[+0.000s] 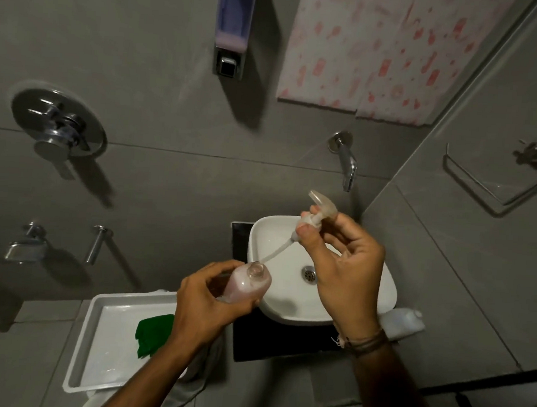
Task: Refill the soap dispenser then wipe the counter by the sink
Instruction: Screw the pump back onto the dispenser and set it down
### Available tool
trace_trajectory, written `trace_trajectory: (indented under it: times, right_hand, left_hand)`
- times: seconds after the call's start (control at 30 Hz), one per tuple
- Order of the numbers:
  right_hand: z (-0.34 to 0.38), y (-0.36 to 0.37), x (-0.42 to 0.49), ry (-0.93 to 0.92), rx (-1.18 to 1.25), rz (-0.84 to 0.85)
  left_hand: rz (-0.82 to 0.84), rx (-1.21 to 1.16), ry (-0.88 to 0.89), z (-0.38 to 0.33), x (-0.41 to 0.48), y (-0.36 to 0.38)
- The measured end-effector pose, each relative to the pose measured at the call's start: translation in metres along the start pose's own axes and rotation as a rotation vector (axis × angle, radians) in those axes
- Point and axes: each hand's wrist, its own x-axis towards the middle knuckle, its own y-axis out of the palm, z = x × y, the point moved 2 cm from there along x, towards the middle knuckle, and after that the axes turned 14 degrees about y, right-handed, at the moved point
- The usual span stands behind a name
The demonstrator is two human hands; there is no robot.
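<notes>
Above the sink [285, 311], an uncapped soap bottle [246, 283] is gripped in the left hand [206, 300]; its pump [315, 212] is pinched in the right hand [348, 271], tube tip just beside the bottle's mouth.

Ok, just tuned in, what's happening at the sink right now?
The left hand holds an open soap bottle with pink liquid beside the white sink. The right hand has the pump top lifted out, its tube clear of the bottle's mouth. A green cloth lies in the white tray.
</notes>
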Motion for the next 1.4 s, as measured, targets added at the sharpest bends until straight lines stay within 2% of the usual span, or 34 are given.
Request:
trace_trajectory:
  times: [0.17,0.3,0.4,0.5,0.73,0.8,0.9,0.93,1.07,1.2,1.33,1.4]
  right_hand:
    - [-0.01,0.014,-0.003,0.033,-0.092,0.007]
    - [-0.027,0.03,-0.006,0.098,-0.078,0.13]
    - [-0.046,0.041,-0.011,0.158,-0.164,0.192]
    - [-0.056,0.043,-0.016,0.12,-0.265,0.159]
    - [-0.062,0.051,-0.021,0.103,-0.29,-0.009]
    - [-0.059,0.048,-0.019,0.12,-0.274,0.088]
    - [-0.06,0.041,-0.014,0.237,-0.191,0.363]
    - [-0.059,0.041,-0.013,0.229,-0.214,0.364]
    - [-0.055,0.043,-0.012,0.148,-0.303,0.179]
    - [-0.056,0.036,-0.009,0.211,-0.279,0.349]
    - [-0.052,0.034,-0.011,0.134,-0.331,0.243]
    - [-0.052,0.032,-0.008,0.139,-0.351,0.298]
  left_hand:
    - [-0.012,0.0,0.003,0.0,0.003,-0.007]
    - [-0.007,-0.003,0.014,-0.002,0.004,-0.01]
    - [-0.001,0.005,0.029,-0.003,0.006,-0.012]
    - [-0.008,0.025,0.046,-0.004,0.007,-0.016]
    - [0.003,0.037,0.075,-0.004,0.003,-0.017]
    - [0.008,0.029,0.081,-0.005,0.004,-0.018]
    - [-0.01,0.021,0.083,-0.004,0.005,-0.021]
    - [-0.016,0.025,0.086,-0.004,0.006,-0.022]
    - [-0.002,0.024,0.096,-0.004,0.006,-0.022]
    - [-0.007,0.01,0.108,-0.008,0.005,-0.021]
    - [0.001,0.017,0.111,-0.011,0.006,-0.021]
    - [0.008,0.019,0.114,-0.012,0.006,-0.02]
